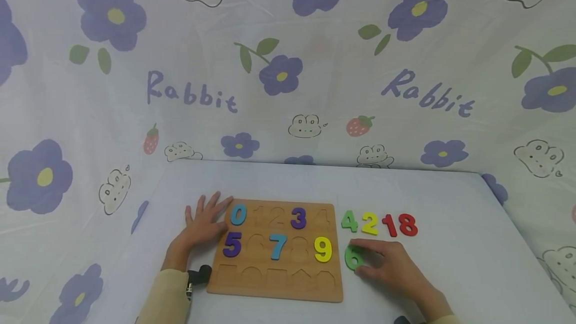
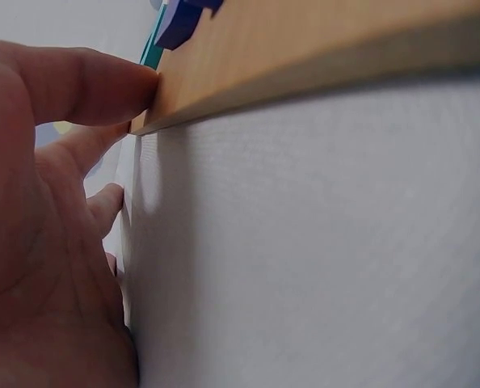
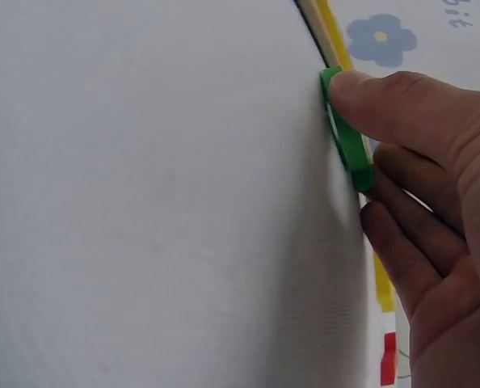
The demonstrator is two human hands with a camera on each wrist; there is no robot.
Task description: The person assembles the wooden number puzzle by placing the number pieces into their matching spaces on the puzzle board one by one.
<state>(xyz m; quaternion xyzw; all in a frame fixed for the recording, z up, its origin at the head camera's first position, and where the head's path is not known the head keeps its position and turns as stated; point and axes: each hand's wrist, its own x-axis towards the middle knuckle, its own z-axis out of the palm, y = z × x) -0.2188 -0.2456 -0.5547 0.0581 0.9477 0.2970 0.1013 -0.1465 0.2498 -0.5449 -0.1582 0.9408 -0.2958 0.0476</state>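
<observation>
My right hand pinches a green number 6 between thumb and fingers, just right of the wooden number board. In the right wrist view the green 6 tips up at the table surface, with the thumb on its near edge. At the board's upper left corner my left hand spreads its fingers, the thumb touching the board's edge. Seated on the board are a blue 0, purple 3, purple 5, blue 7 and yellow 9.
Right of the board, a green 4, yellow 2, red 1 and red 8 lie in a row on the white table. Behind the table hangs a flower-printed cloth.
</observation>
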